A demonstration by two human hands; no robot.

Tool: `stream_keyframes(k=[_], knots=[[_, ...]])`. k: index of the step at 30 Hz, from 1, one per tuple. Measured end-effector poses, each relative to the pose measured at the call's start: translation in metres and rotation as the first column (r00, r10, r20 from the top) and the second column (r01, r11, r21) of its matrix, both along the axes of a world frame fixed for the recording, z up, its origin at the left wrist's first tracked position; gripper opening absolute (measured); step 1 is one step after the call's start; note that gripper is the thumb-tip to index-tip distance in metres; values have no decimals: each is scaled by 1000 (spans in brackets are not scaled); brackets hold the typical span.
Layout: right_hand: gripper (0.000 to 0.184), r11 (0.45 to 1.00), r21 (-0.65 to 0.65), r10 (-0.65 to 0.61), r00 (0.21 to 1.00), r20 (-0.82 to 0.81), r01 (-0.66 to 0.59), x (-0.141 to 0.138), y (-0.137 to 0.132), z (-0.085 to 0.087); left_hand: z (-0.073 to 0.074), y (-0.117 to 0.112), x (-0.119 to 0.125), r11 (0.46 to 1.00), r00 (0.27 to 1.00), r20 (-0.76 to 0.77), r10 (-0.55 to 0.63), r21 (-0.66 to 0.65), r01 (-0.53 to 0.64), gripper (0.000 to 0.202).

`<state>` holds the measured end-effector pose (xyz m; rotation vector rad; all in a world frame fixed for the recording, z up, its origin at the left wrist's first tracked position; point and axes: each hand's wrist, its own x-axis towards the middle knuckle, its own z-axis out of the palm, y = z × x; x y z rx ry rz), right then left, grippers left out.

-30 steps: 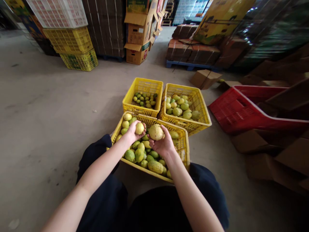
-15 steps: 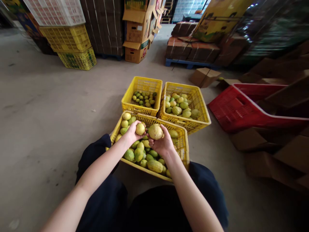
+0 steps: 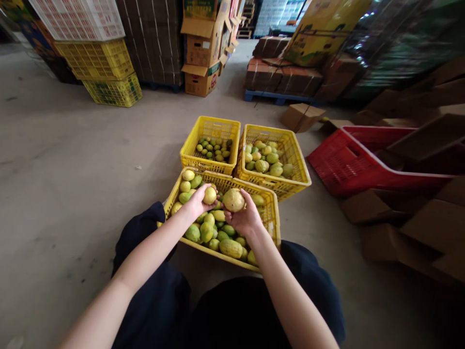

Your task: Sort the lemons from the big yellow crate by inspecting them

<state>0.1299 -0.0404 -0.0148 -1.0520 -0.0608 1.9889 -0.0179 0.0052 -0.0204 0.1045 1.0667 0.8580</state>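
Observation:
My left hand [image 3: 199, 202] is closed round a small, round yellow fruit [image 3: 209, 196]. A larger, pale yellow fruit [image 3: 234, 200] with small dark spots is gripped in my right hand [image 3: 245, 216]. Both hands are over the near yellow crate [image 3: 276, 228], the two fruits side by side and slightly apart. Inside that crate lie several green and yellow fruits, round to oblong, among them a ribbed oblong fruit [image 3: 231, 248]. The exact kind of fruit is unclear. My hands and forearms hide part of the crate's contents.
Two more yellow crates, the far left [image 3: 209, 166] and the far right [image 3: 295, 180], hold smaller and mid-sized fruits. To the right are a red crate [image 3: 334, 169] and cardboard boxes [image 3: 366, 206]. Stacked crates [image 3: 116, 92] and a loaded blue pallet [image 3: 279, 98] stand farther back.
The view has shifted slightly, so the surroundings appear a little farther left. Both hands keep hold of their fruits, and the gap between the fruits looks slightly wider.

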Motion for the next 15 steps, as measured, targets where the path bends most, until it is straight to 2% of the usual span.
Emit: stream_keyframes(k=[9,12,15], knots=[[42,1000,5,-3,1000,19,3,-2,0,6,-3,-2,-1,999,1000,18,-1,52,0,21],[42,1000,3,-6,1000,6,6,-2,1,5,-14,-5,4,999,999,2,-42,33,41,24],[42,1000,3,-13,999,-30,13,0,1,3,-37,-19,15,994,994,-11,-109,18,109,25]])
